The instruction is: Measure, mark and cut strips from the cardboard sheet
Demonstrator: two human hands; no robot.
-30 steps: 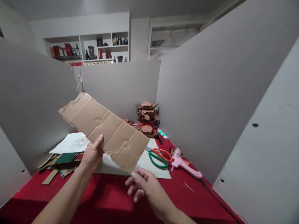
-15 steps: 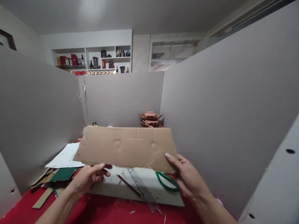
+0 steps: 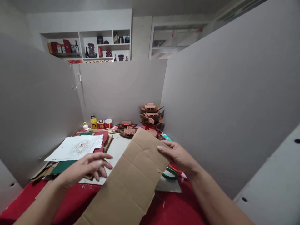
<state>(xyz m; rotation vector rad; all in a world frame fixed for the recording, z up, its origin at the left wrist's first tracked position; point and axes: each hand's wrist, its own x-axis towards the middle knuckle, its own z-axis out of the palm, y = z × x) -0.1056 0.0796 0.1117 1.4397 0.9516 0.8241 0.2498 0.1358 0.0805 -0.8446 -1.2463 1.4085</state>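
A long, creased piece of brown cardboard (image 3: pixel 131 175) slants across the middle of the view, its lower end running out of the bottom of the frame. My right hand (image 3: pixel 178 156) grips its upper right edge, thumb on the near face. To the left of the cardboard, my left hand (image 3: pixel 93 165) hovers with its fingers spread and nothing in them. Scissors with green handles (image 3: pixel 170 173) lie partly covered beneath the right side of the cardboard. A white board (image 3: pixel 118 144) lies on the red cloth (image 3: pixel 70 203), mostly hidden by the cardboard.
Left, a scribbled white paper (image 3: pixel 70 147) rests on stacked card pieces. At the back stand a yellow bottle (image 3: pixel 93 122), paper cups (image 3: pixel 108 123) and several stacked model boats (image 3: pixel 151 115). Grey panels (image 3: pixel 119 87) wall in the table on the left, back and right.
The cardboard has swung from lying crosswise to a steep diagonal, its left end now low and near me. My left hand's fingers have spread. The view has tilted down.
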